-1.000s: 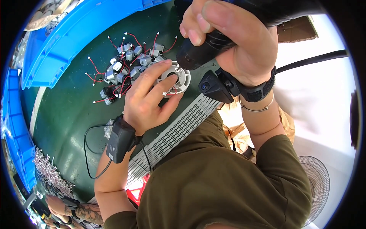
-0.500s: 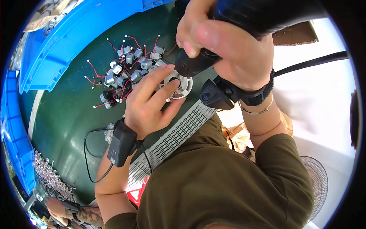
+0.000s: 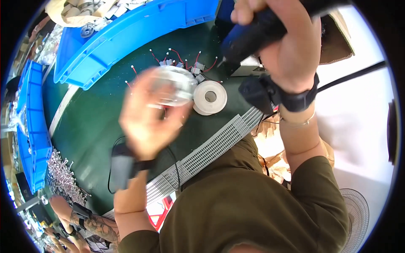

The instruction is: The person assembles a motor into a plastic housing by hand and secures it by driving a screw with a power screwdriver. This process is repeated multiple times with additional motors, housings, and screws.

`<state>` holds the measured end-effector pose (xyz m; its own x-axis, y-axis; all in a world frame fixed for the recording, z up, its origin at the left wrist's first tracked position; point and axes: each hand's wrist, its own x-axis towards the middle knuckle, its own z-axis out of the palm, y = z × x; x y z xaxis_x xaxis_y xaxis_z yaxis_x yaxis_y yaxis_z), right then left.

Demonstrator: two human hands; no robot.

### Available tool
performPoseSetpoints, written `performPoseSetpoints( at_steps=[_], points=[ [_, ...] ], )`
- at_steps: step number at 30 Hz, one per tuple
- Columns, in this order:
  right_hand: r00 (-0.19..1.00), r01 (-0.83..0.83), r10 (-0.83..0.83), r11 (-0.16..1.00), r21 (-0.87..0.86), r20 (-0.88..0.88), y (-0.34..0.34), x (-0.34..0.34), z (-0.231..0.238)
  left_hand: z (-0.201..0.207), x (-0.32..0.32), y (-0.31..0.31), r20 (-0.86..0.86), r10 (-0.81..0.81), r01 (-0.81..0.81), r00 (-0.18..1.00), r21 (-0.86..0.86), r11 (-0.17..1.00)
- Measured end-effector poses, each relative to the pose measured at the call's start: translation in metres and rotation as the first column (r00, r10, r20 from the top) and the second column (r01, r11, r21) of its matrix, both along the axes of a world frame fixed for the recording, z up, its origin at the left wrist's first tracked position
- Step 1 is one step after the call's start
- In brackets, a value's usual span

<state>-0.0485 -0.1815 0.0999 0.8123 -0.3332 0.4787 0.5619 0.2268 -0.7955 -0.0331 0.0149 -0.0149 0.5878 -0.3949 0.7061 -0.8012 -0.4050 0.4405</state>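
Resting in the partly curled grip of the left hand [image 3: 145, 116], a blurred round white housing [image 3: 181, 81] hangs above the green table [image 3: 93, 130], near a white ring [image 3: 219, 100] and wired motors [image 3: 197, 68]. The right hand [image 3: 292, 52] wraps around a black screwdriver [image 3: 249, 44]. 2 blue bins [image 3: 130, 40] stand beyond.

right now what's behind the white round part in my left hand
Past the white part in your left hand, a few red-wired grey motors show on the green table; whatever lies directly behind it is covered.
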Motion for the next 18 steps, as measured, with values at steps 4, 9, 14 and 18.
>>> performPoseSetpoints(
  at_steps=[4,9,14,18],
  points=[
    [0.990,-0.119,0.127,0.984,-0.130,0.057,-0.023,0.021,-0.018,-0.007,0.060,0.131,-0.003,0.578,-0.544,0.816,0.334,0.769],
    [0.979,0.099,-0.164,0.907,-0.410,-0.125,-0.015,0.015,-0.021,-0.018,0.073,0.183,0.291,0.715,-0.769,0.636,0.321,0.553],
    [0.975,0.101,-0.174,0.903,-0.418,-0.139,-0.020,0.034,-0.034,0.015,0.047,0.035,-0.135,0.519,-0.449,0.844,0.350,0.822],
    [0.959,0.255,-0.284,0.866,-0.430,-0.004,-0.011,0.038,-0.042,-0.014,0.084,0.032,-0.608,0.165,-0.047,0.777,0.206,0.977]
  ],
)
